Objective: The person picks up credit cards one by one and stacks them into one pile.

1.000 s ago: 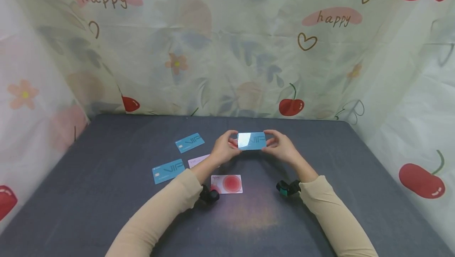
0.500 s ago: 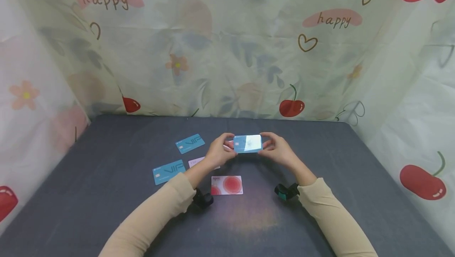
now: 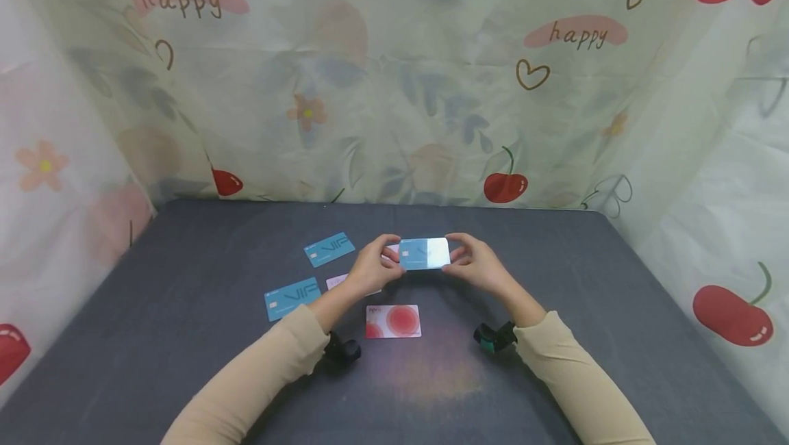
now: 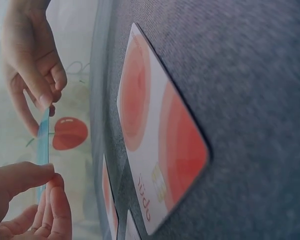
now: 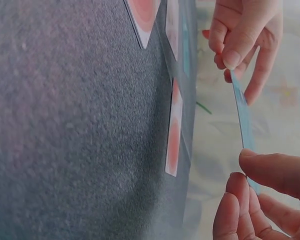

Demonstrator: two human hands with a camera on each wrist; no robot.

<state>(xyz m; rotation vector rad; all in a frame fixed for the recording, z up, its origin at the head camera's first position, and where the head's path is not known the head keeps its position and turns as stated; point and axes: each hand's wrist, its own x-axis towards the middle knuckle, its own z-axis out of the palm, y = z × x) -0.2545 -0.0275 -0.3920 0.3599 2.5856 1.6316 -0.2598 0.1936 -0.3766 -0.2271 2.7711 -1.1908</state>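
A blue card (image 3: 413,255) with a chip and a bright glare on its right part is held above the table, tilted to face the head camera. Its left edge is pinched between thumb and fingers of my left hand (image 3: 371,265). My right hand (image 3: 483,265) pinches the right edge the same way. Seen edge-on in the left wrist view, the blue card (image 4: 43,140) spans both hands. A red-and-white card (image 3: 392,321) lies flat below the hands. Behind my left fingers, another pinkish card (image 3: 391,251) is mostly hidden.
Two blue VIP cards, one farther back (image 3: 329,249) and one nearer (image 3: 292,298), lie on the dark table (image 3: 203,281) to the left. A pale lilac card (image 3: 335,281) is partly covered by the left wrist. Patterned cloth (image 3: 382,89) hangs behind the table.
Both hands have shifted left and slightly toward me with the blue card between them. The glare has moved from the card's left part to its right. The lying cards have stayed put.
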